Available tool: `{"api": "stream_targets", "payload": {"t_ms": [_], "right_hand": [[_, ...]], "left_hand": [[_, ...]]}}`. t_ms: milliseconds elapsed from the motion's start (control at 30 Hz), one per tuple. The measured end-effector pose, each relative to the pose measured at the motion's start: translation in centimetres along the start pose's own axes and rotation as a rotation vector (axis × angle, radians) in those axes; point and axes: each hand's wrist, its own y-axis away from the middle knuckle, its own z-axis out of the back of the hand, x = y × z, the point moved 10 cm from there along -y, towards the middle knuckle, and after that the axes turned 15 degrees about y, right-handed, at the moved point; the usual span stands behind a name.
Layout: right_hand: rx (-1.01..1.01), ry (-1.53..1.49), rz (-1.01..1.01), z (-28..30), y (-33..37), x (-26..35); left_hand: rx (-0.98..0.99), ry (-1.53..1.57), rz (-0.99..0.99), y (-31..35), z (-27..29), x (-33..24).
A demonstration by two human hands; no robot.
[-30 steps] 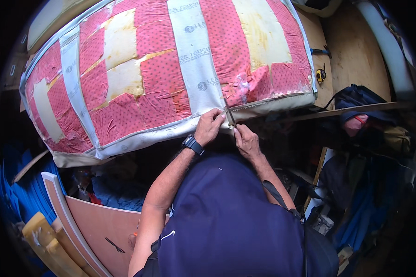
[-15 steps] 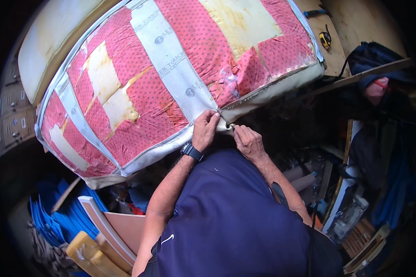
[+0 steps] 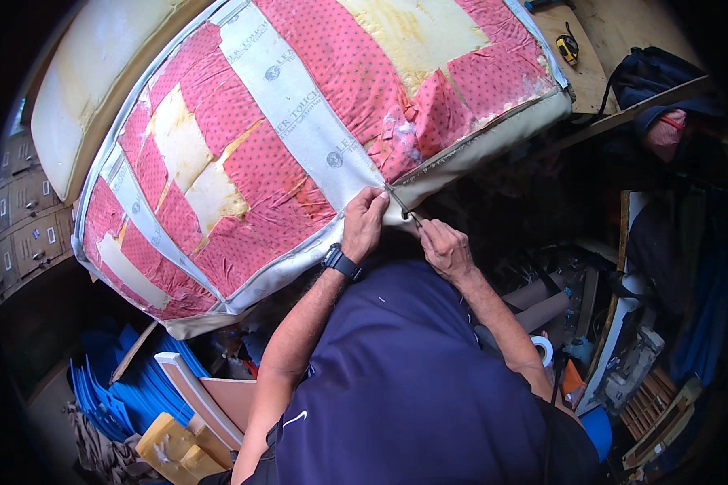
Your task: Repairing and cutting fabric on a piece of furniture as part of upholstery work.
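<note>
A large foam cushion [image 3: 299, 162] lies before me, wrapped in torn pink dotted fabric with yellowed foam showing through. Pale printed backing strips [image 3: 281, 77] cross it, and a cream cover [image 3: 493, 145] wraps its near edge. Along that edge runs a dark seam that looks like a zipper [image 3: 453, 158]. My left hand [image 3: 364, 222], with a watch on its wrist, pinches the cover's edge where the wide strip meets the seam. Just to the right, my right hand [image 3: 447, 249] is closed on a thin dark piece at the seam; its exact kind is unclear.
A second cream cushion [image 3: 89, 97] stands at the far left, near brown drawers [image 3: 32, 210]. On a board at the far right lies a yellow tape measure [image 3: 567, 50]. Blue sheets [image 3: 150, 380], a curved panel [image 3: 194, 396] and foam pieces [image 3: 174, 444] crowd the lower left.
My right hand has drawn slightly right and down from the seam, lengthening the thin dark piece in view. My left hand keeps its pinch. The whole view has shifted a little.
</note>
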Motion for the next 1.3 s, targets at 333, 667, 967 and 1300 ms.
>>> {"api": "stream_targets", "payload": {"t_ms": [333, 667, 967, 1300], "right_hand": [[0.002, 0.034, 0.029, 0.4, 0.8, -0.1], [-0.002, 0.058, -0.024, 0.2, 0.1, 0.2], [0.059, -0.03, -0.057, 0.0, -1.9, 0.2], [0.089, -0.11, -0.129, -0.1, 0.2, -0.9]], "left_hand": [[0.005, 0.043, 0.012, -0.1, 0.1, 0.3], [0.034, 0.009, 0.006, 0.0, -0.5, -0.6], [0.041, 0.003, -0.001, 0.1, -0.4, -0.9], [0.031, -0.109, -0.062, 1.6, -0.7, -0.3]]}}
